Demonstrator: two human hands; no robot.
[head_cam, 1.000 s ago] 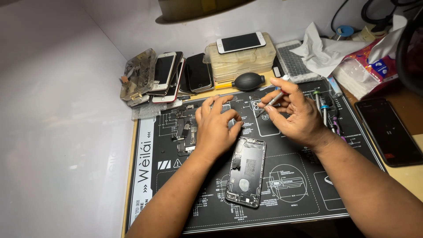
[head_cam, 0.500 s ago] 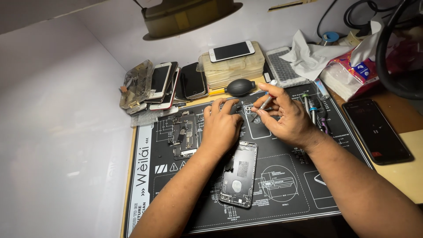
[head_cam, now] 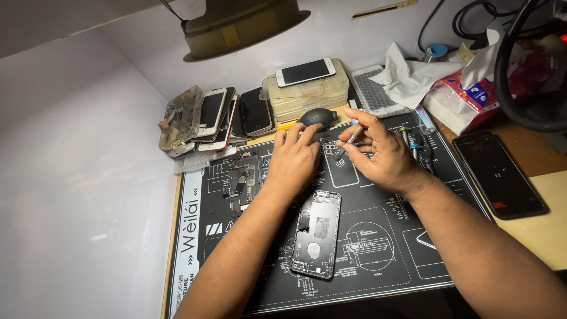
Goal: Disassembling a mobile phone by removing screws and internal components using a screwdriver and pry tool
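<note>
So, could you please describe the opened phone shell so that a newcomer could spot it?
Find the black mat with white diagrams. The shell lies near its middle, below the left hand. Unlike the stacked phones behind, it is hollow, without a screen.

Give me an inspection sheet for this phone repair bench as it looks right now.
Surface: black printed repair mat on a desk.
Job's things: small camera part; slim tool; opened phone shell lying below.
Clutter: phone stack, dust blower, tissues, dark phone.
Hands: left hand steadies the part; right hand grips the tool.
Cables: black loops at upper right.
Surroundings: lamp shade, white walls.
</note>
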